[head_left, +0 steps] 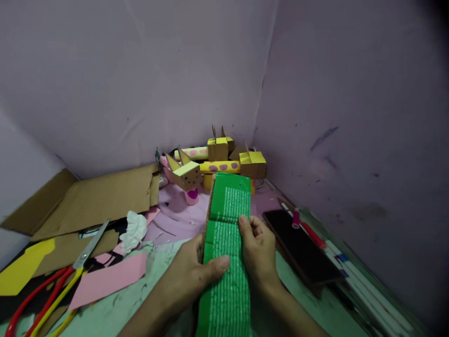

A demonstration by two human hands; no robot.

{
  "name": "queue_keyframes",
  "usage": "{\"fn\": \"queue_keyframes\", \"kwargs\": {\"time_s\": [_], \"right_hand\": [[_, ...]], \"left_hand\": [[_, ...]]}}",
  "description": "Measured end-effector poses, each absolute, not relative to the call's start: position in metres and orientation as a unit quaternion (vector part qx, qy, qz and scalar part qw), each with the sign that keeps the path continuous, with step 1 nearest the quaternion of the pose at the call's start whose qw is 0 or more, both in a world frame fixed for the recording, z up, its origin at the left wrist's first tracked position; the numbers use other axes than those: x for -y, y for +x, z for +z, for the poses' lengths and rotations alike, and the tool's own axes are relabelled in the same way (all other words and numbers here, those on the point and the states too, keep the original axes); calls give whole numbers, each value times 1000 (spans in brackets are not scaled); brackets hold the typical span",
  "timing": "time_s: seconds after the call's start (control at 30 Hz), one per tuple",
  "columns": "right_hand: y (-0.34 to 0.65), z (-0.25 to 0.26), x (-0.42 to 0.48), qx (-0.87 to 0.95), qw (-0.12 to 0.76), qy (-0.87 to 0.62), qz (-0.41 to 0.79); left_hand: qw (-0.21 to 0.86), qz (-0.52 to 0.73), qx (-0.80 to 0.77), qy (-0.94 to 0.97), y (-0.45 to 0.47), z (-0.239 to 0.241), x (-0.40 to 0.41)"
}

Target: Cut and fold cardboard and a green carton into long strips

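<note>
A long strip of cardboard covered in green paper runs from the bottom edge toward the back corner. My left hand grips its left edge, thumb lying across the green face. My right hand holds its right edge, thumb pressed on the green surface near a fold line. Both hands are closed on the strip. Beyond its far end stand yellow-and-brown cardboard animal figures with pink spots.
Scissors with red and yellow handles lie at the left by pink paper, yellow paper and crumpled white tissue. Brown cardboard sheets sit behind. A dark phone and pens lie at the right.
</note>
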State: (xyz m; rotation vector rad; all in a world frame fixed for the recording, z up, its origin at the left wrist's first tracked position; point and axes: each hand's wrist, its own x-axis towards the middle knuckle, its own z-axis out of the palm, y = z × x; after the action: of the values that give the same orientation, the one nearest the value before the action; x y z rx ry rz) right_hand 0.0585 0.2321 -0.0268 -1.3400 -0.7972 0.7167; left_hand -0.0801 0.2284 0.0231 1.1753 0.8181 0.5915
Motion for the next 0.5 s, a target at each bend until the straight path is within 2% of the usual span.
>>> {"fn": "queue_keyframes", "kwargs": {"time_s": [0.1, 0.2, 0.27, 0.4, 0.5], "right_hand": [[62, -25, -234, 344, 666, -591, 300], [60, -20, -232, 344, 672, -566, 331], [56, -15, -229, 333, 668, -534, 398], [43, -6, -217, 322, 597, -460, 573], [30, -7, -208, 406, 561, -477, 541]], "left_hand": [[750, 239, -358, 502, -82, 20, -215], [660, 270, -430, 554, -82, 14, -206], [613, 293, -454, 577, -86, 12, -205], [587, 317, -469, 579, -105, 20, -215], [560, 337, -482, 584, -118, 32, -220]]}}
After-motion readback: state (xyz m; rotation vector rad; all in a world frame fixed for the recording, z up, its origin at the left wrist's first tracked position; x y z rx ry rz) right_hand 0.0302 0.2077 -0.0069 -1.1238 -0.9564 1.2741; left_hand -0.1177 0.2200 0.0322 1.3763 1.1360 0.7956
